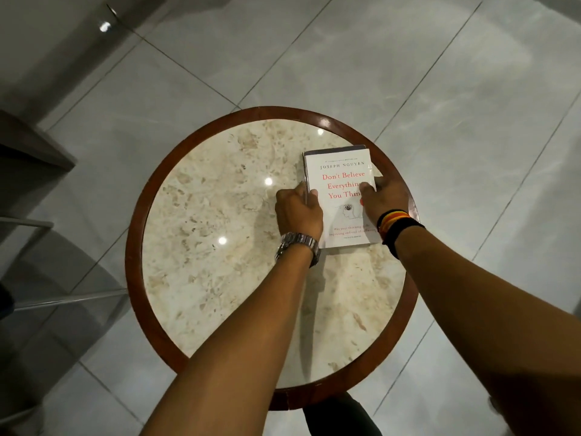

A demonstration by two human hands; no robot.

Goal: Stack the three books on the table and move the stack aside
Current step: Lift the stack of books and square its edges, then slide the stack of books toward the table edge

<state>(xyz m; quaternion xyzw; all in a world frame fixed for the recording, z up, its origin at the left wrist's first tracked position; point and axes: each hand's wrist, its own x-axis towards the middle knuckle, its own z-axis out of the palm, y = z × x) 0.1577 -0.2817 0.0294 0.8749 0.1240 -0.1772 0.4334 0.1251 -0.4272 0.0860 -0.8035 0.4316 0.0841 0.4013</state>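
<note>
Round marble tabletop (201,247) with wooden rim, stack (338,196) near its right edge, white paperback on top, lower books mostly hidden, left hand (298,212) and right hand (385,198) grasping its sides

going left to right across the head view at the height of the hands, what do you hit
wooden table rim → bare marble top → left hand gripping the stack's left edge → white top book → right hand on its right edge → floor tiles

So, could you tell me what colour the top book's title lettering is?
Red, on the white top book, in the head view.
</note>
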